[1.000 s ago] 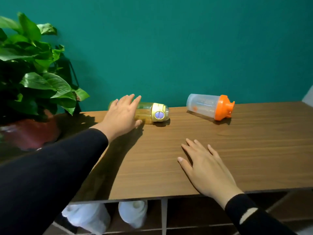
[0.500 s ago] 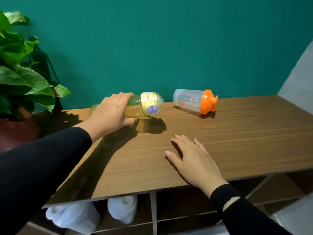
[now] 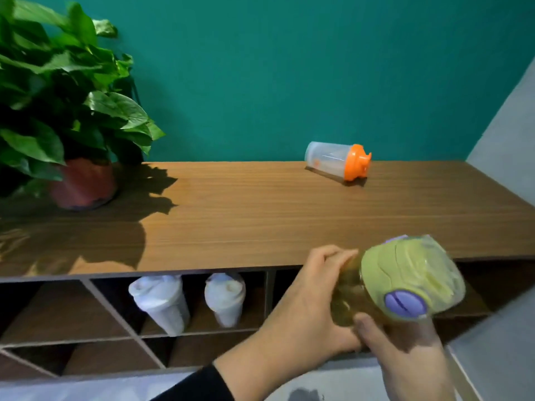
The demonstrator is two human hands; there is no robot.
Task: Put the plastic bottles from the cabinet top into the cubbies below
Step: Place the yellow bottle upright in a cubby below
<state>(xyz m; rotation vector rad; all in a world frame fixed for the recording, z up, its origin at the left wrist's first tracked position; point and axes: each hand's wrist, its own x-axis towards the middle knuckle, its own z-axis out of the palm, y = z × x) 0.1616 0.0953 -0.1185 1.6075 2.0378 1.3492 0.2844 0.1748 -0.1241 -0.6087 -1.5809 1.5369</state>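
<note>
Both hands, left [image 3: 304, 311] and right [image 3: 405, 351], grasp 1 yellow bottle [image 3: 399, 282] just off the counter [image 3: 260, 215] edge. It looks light, stiff, slick; gripping the body suits. Another bottle [image 3: 337, 164] lies well beyond them.

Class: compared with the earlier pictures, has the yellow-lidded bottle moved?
Yes. The yellow-lidded bottle has left the cabinet top, where it lay near the wall, and is now held by both hands in front of the cubbies.
</note>
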